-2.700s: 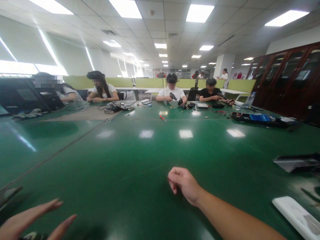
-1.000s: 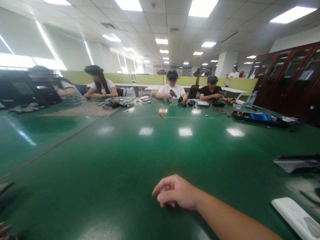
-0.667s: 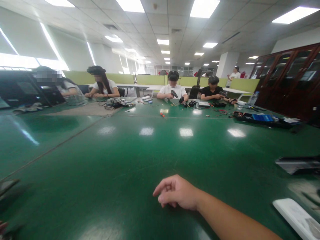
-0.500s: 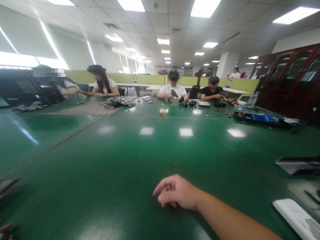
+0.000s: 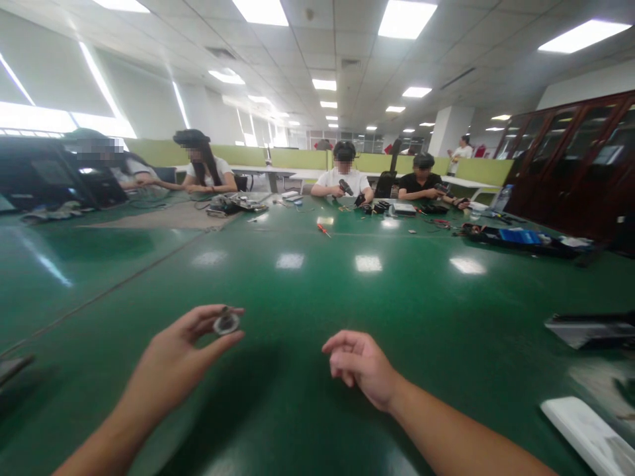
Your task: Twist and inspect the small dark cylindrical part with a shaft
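Note:
My left hand point(image 5: 191, 344) is raised over the green table point(image 5: 278, 297), its thumb and fingers closed around a small round piece point(image 5: 227, 322). The piece has a pale, shiny rim and a darker middle; blur hides its exact kind. To the right, my right hand point(image 5: 360, 363) hovers low over the tabletop with loosely bent fingers, the index finger apart from the thumb. Nothing shows in it. A gap of green tabletop lies between the two hands.
A red screwdriver point(image 5: 323, 229) lies farther off. At the right are a white device point(image 5: 588, 430) and a dark metal-edged part point(image 5: 592, 330). Across the table, a person in white point(image 5: 342, 177) holds a drill point(image 5: 346, 188); a tool tray point(image 5: 526, 238) stands far right.
My left hand has come into view from the lower left with the small round piece. My right hand has shifted slightly right and up.

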Action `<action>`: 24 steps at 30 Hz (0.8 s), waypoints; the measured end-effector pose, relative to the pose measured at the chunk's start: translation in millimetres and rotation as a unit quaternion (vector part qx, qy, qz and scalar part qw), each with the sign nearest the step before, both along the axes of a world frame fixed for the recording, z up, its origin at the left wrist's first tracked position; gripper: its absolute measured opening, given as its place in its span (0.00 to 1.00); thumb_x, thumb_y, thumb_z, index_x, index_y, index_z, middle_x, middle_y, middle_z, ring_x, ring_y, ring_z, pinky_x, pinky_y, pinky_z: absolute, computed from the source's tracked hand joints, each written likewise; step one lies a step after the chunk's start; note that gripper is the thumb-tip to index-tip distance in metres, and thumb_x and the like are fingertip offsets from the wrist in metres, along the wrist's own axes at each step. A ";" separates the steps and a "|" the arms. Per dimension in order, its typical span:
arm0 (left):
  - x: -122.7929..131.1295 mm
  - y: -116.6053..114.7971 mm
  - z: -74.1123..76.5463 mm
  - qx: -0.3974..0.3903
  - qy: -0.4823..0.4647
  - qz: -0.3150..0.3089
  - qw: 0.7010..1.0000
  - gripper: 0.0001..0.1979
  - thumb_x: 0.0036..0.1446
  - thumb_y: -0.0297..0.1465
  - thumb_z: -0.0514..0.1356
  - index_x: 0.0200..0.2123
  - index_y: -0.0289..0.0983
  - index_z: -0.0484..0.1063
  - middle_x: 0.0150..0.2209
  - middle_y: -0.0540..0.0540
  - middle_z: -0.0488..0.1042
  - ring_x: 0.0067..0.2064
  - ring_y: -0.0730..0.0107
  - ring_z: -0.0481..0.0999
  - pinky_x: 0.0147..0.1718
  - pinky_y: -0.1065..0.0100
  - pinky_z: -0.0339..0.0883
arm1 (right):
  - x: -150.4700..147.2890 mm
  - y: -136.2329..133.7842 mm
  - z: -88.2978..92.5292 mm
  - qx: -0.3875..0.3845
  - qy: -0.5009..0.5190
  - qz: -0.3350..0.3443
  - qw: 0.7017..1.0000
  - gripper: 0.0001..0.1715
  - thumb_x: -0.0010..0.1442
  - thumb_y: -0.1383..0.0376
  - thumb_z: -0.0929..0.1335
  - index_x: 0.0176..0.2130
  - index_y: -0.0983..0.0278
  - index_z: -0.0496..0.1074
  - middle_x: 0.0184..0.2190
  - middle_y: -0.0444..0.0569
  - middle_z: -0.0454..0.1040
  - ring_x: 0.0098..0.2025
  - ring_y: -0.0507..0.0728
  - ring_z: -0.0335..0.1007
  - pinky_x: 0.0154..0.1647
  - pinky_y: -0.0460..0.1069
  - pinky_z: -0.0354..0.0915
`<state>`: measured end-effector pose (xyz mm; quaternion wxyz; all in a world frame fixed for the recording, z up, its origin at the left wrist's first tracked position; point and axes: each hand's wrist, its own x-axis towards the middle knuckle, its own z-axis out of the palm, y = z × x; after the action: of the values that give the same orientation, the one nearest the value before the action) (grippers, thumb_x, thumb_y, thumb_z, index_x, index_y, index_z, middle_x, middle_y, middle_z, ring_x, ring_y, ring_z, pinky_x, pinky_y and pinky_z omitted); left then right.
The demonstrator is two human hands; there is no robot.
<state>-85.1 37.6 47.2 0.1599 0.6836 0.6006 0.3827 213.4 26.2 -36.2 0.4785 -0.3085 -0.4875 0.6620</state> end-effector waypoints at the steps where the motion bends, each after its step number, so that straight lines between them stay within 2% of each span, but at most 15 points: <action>1: 19.0 8.3 -1.8 -0.017 -0.016 -0.055 0.998 0.27 0.53 0.50 0.66 0.49 0.38 0.74 0.47 0.46 0.82 0.46 0.59 0.81 0.51 0.56 0.73 | 1.1 3.1 -0.7 0.007 0.014 -0.049 0.999 0.18 0.50 0.60 0.74 0.40 0.68 0.75 0.22 0.42 0.73 0.16 0.46 0.54 0.19 0.44 0.48; 4: 70.5 25.8 -11.1 -0.009 0.011 -0.159 0.987 0.19 0.55 0.42 0.67 0.48 0.40 0.77 0.45 0.45 0.81 0.46 0.57 0.80 0.51 0.56 0.71 | 3.3 12.0 -3.3 0.011 0.008 -0.155 0.988 0.21 0.49 0.64 0.72 0.44 0.66 0.71 0.25 0.40 0.70 0.20 0.47 0.58 0.22 0.44 0.53; 7: 97.5 31.2 -26.1 0.010 0.041 -0.222 0.974 0.17 0.58 0.38 0.65 0.50 0.43 0.76 0.44 0.46 0.80 0.46 0.58 0.78 0.48 0.58 0.71 | 2.7 16.3 -8.2 0.005 -0.042 -0.173 0.984 0.28 0.46 0.68 0.71 0.48 0.63 0.67 0.30 0.40 0.68 0.23 0.49 0.61 0.25 0.45 0.58; 10: 99.4 29.3 -42.7 0.022 0.063 -0.265 0.962 0.16 0.62 0.37 0.61 0.53 0.43 0.74 0.44 0.44 0.78 0.46 0.60 0.76 0.47 0.61 0.71 | 0.7 15.4 -13.8 0.030 -0.105 -0.164 0.980 0.33 0.45 0.70 0.70 0.52 0.61 0.64 0.38 0.42 0.69 0.25 0.48 0.62 0.28 0.46 0.61; 15: 87.8 26.9 -63.0 0.013 0.072 -0.296 0.952 0.19 0.62 0.34 0.61 0.56 0.44 0.71 0.49 0.44 0.78 0.51 0.60 0.76 0.54 0.58 0.69 | -1.7 9.0 -14.7 0.051 -0.159 -0.149 0.975 0.33 0.49 0.72 0.69 0.54 0.59 0.63 0.43 0.45 0.68 0.28 0.48 0.64 0.30 0.46 0.62; 18: 88.0 27.6 -69.2 -0.001 0.040 -0.284 0.958 0.22 0.59 0.32 0.63 0.56 0.44 0.69 0.48 0.46 0.79 0.50 0.60 0.78 0.54 0.60 0.70 | -2.3 5.6 -11.6 0.050 -0.176 -0.136 0.974 0.29 0.49 0.73 0.68 0.52 0.60 0.66 0.42 0.44 0.69 0.28 0.49 0.63 0.31 0.46 0.61; 24: 94.3 25.6 -69.7 -0.013 -0.001 -0.286 0.958 0.18 0.56 0.32 0.65 0.51 0.42 0.71 0.47 0.45 0.79 0.48 0.61 0.79 0.52 0.61 0.71 | -1.6 2.0 -7.1 0.069 -0.237 -0.128 0.961 0.20 0.51 0.74 0.68 0.45 0.62 0.72 0.39 0.45 0.73 0.31 0.51 0.64 0.34 0.47 0.61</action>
<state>9.2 63.2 -22.5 0.2723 0.8244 0.3847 0.3135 211.8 28.2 -43.3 0.4504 -0.4829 -0.5874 0.4679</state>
